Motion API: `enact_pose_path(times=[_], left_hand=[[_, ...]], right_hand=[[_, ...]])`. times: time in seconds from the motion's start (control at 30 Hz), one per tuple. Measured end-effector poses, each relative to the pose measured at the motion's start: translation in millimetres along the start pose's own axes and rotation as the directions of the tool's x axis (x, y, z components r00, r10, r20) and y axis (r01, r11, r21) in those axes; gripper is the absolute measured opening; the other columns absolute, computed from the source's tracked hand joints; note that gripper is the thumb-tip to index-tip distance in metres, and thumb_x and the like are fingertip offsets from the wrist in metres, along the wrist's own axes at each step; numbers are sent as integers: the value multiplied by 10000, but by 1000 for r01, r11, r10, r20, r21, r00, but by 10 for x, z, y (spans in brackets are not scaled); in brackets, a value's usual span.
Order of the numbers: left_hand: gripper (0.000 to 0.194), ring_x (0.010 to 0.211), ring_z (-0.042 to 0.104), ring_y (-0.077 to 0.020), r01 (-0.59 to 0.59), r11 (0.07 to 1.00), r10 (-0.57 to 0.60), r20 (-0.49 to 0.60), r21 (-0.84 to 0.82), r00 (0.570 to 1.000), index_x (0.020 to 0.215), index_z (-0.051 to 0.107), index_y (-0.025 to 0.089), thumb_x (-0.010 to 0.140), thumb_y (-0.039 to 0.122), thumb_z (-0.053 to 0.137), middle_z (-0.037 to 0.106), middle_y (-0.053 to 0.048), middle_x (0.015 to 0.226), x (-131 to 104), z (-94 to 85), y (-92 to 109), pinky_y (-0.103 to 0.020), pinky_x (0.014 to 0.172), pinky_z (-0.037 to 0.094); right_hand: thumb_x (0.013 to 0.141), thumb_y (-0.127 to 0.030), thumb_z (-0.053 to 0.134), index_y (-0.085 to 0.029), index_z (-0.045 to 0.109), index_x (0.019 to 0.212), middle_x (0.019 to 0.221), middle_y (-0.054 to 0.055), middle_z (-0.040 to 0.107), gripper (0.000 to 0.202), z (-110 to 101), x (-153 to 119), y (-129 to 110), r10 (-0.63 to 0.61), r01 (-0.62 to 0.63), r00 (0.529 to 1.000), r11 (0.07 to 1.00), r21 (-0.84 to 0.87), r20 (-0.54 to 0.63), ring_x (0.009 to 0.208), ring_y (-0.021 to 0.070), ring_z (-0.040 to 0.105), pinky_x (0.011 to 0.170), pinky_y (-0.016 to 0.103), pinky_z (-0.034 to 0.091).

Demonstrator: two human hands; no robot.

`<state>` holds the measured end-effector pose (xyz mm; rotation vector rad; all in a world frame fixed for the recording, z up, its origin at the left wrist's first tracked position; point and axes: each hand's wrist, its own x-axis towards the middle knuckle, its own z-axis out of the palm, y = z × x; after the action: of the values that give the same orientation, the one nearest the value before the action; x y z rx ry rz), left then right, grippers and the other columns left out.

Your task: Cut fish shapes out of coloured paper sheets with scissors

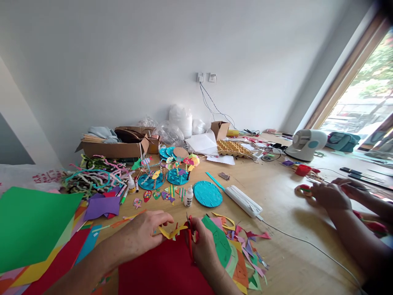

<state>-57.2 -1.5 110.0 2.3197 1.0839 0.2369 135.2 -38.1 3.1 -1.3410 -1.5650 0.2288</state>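
Currently, from afar, I see a wooden table (pixel 276 180), with a red paper sheet (pixel 159 270) near and central. Around the sheet's far edge, the left hand (pixel 149 231) and right hand (pixel 204 243) are slightly apart. The right is wrapped around red-handled scissors (pixel 189 244); between both hands, the left pinches a bent yellow paper strip (pixel 168 234), its right end near the scissors.
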Motion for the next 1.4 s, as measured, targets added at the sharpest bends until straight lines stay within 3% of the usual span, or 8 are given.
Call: enact_pose_path(times=[0.17,0.33,0.43,0.73,0.93,1.13,1.4], left_hand=[[455,1164,535,-242,88,996,-89,44,28,995,1226,556,293,773,243,543,609,-21,1279,-66,-30,98,-323,951,383],[172,846,608,-184,67,994,-66,7,-85,998,930,619,256,859,314,473,679,15,916,-15,-43,80,-263,716,408],[242,733,575,-164,38,994,-38,0,-107,999,792,601,216,891,340,418,626,18,758,28,-27,30,-243,636,369],[266,654,475,-150,101,982,-99,21,-157,995,680,514,191,870,348,413,500,31,654,77,32,-30,-250,576,293],[250,594,420,-131,127,975,-122,38,-183,992,717,538,196,865,358,419,445,51,615,60,16,-10,-244,550,281],[237,714,521,-154,135,952,-108,111,-275,988,933,612,212,833,397,503,582,26,760,27,-29,27,-234,613,356],[107,665,492,-147,62,994,-66,-50,-90,997,726,505,213,804,217,431,536,33,706,47,4,32,-248,596,320]], right_hand=[[750,-195,499,-219,509,716,601,-17,561,43,-2,4,9,2,-3,1000,1000,-28,-22,532,138,501,509,203,374],[726,-180,510,-221,508,699,591,-22,553,48,20,-20,34,3,-4,1000,1000,-31,-31,531,135,493,504,199,362],[716,-169,510,-216,519,708,601,-16,555,48,23,-27,44,9,-9,999,1000,-17,-41,534,136,496,500,198,363],[764,-182,503,-203,565,828,693,7,621,91,-42,-17,-58,36,-35,999,989,141,-7,591,141,582,560,204,459],[767,-159,505,-206,557,781,655,-4,601,72,-49,-2,-81,56,-55,998,979,195,2,591,143,583,558,209,461],[750,-159,521,-199,541,770,652,-4,580,48,-39,-4,-39,57,-53,998,981,187,-18,571,143,567,541,213,453],[751,-146,508,-204,544,773,643,-11,593,72,-57,-2,-78,35,-31,999,986,162,-22,570,136,567,535,197,443]])
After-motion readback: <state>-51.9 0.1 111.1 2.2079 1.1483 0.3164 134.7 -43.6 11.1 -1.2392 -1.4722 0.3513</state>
